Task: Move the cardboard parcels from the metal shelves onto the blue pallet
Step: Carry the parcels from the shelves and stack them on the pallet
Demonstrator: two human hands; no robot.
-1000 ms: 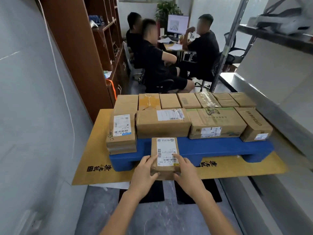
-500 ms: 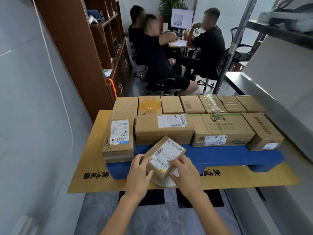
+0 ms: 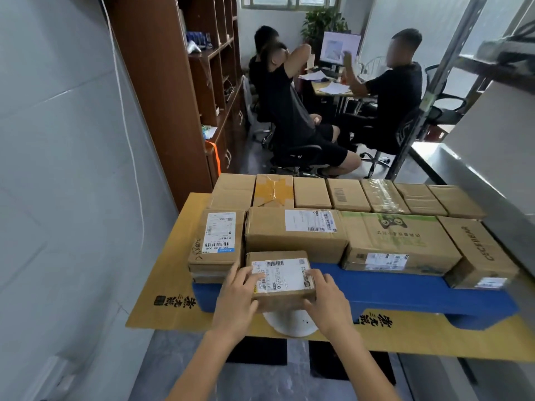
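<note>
A small cardboard parcel [image 3: 285,293] with a white label sits at the front edge of the blue pallet [image 3: 405,293], label up. My left hand [image 3: 236,302] grips its left end and my right hand [image 3: 327,302] its right end. It rests against the tall labelled parcel [image 3: 215,241] on its left and the wide parcel [image 3: 295,233] behind it. Several more parcels fill the pallet's back row [image 3: 347,195] and right side [image 3: 399,244].
The pallet lies on a yellow cardboard sheet [image 3: 162,285] on the floor. A grey wall is on the left, metal shelves [image 3: 492,180] on the right. Three seated people [image 3: 295,111] and a wooden bookcase [image 3: 179,91] stand behind the pallet.
The parcel was held upright in front of the pallet, then tilted, and now lies flat on the pallet's front edge with its label turned sideways. Both hands stayed on it.
</note>
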